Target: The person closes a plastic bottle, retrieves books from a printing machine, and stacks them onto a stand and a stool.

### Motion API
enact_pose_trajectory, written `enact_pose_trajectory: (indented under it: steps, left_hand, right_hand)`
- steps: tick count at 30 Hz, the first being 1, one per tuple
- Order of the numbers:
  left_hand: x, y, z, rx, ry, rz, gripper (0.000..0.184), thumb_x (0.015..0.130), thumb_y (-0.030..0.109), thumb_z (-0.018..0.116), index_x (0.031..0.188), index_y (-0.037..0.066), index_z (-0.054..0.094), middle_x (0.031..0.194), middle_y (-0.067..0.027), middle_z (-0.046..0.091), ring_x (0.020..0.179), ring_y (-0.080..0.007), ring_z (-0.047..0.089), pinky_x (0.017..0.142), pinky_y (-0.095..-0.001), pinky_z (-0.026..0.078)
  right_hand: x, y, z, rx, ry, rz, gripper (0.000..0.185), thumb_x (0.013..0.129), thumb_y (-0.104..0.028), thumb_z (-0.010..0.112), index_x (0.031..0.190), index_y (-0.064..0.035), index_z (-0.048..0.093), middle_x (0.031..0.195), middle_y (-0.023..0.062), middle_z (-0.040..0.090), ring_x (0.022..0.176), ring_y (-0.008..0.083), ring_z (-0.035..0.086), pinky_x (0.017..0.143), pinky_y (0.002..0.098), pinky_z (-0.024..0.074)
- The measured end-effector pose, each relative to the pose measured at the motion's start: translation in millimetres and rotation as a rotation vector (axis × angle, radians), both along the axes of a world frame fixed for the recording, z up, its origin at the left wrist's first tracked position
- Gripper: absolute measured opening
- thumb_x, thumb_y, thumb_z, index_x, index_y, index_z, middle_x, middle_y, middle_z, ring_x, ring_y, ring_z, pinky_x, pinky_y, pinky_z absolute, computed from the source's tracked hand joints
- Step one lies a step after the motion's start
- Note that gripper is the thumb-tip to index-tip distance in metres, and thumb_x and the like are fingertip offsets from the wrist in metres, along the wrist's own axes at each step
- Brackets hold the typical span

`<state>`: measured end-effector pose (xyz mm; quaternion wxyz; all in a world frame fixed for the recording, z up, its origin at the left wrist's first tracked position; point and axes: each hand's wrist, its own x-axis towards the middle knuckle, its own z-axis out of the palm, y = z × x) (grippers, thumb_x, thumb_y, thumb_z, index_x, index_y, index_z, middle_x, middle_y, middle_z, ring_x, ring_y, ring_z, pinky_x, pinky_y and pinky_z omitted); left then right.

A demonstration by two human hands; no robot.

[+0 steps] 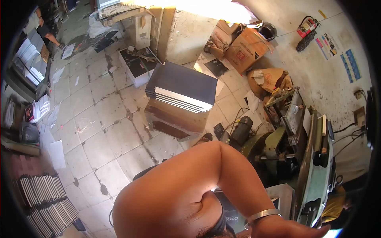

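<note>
My left arm reaches in from the bottom edge, its elbow bent near the middle of the view. A metal bangle circles the wrist. At the bottom right, my left hand [287, 229] is cut off by the frame's lower edge; one digit points right, and the other fingers are hidden. Whether it holds anything does not show. Nearest to it is a green machine [313, 174] with metal parts. Beyond the elbow, a stack of dark blue hardbound books [184, 85] rests on a brown wooden stand [174, 117]. My right hand is outside the view.
Stacked dark-covered books [47, 198] stand at lower left. A white box [137, 67] with a dark top sits behind the stand. Cardboard box [246, 49], brown sack [270, 77] and motor [241, 131] lie rightward. A person [43, 29] is at upper left. Papers litter the tiled floor [95, 123].
</note>
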<state>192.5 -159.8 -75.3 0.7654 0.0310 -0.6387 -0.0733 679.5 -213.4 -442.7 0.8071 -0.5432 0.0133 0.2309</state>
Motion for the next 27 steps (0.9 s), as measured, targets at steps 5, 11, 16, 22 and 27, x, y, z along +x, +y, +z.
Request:
enact_pose_trajectory:
  steps: [5, 11, 16, 22, 27]
  left_hand:
    - [64, 36, -75, -0.007, -0.172, 0.737, 0.050, 0.107, 0.040, 0.049, 0.128, -0.005, 0.056, 0.124, -0.0158, 0.062, 0.110, -0.0232, 0.061, 0.096, -0.0379, 0.049]
    - [11, 121, -171, 1.087, 0.166, 1.968, 0.053, 0.084, 0.056, 0.077, 0.102, 0.006, 0.071, 0.103, -0.0136, 0.069, 0.098, -0.0358, 0.064, 0.086, -0.0451, 0.050]
    - [-31, 134, -339, 2.250, 0.544, 1.556, 0.079, 0.086, 0.066, 0.068, 0.142, 0.012, 0.058, 0.157, -0.0195, 0.040, 0.150, -0.0391, 0.030, 0.120, -0.0591, 0.025]
    - [-46, 96, -380, 2.361, 0.714, 1.526, 0.088, 0.084, 0.070, 0.066, 0.156, 0.022, 0.046, 0.172, -0.0160, 0.011, 0.160, -0.0381, 0.004, 0.119, -0.0738, 0.010]
    - [-43, 95, -377, 2.339, 0.745, 1.579, 0.086, 0.084, 0.068, 0.068, 0.154, 0.023, 0.048, 0.172, -0.0145, 0.014, 0.159, -0.0380, 0.005, 0.119, -0.0746, 0.010]
  right_hand:
    - [25, -57, -22, 0.043, 0.020, -0.017, 0.042, 0.100, -0.017, 0.058, 0.136, 0.0042, 0.057, 0.132, 0.0251, 0.062, 0.124, 0.0318, 0.059, 0.101, 0.0413, 0.0559]
    - [-4, -185, -36, 0.221, 0.084, -0.177, 0.027, 0.096, -0.013, 0.066, 0.119, 0.0006, 0.062, 0.115, 0.0216, 0.064, 0.106, 0.0371, 0.064, 0.093, 0.0516, 0.0589]
    - [-162, -139, 95, 0.053, -0.118, -0.285, 0.040, 0.096, -0.003, 0.063, 0.134, -0.0079, 0.052, 0.122, 0.0122, 0.061, 0.108, 0.0335, 0.066, 0.086, 0.0516, 0.0621]
    - [-242, -149, 113, 0.062, -0.184, -0.219, 0.054, 0.099, -0.002, 0.059, 0.148, -0.0154, 0.041, 0.126, 0.0121, 0.061, 0.108, 0.0318, 0.069, 0.081, 0.0467, 0.0644]
    - [-304, -159, 36, -0.072, 0.257, -0.482, 0.093, 0.092, -0.003, 0.072, 0.163, -0.0202, 0.014, 0.150, 0.0192, 0.043, 0.138, 0.0337, 0.048, 0.104, 0.0550, 0.0488]
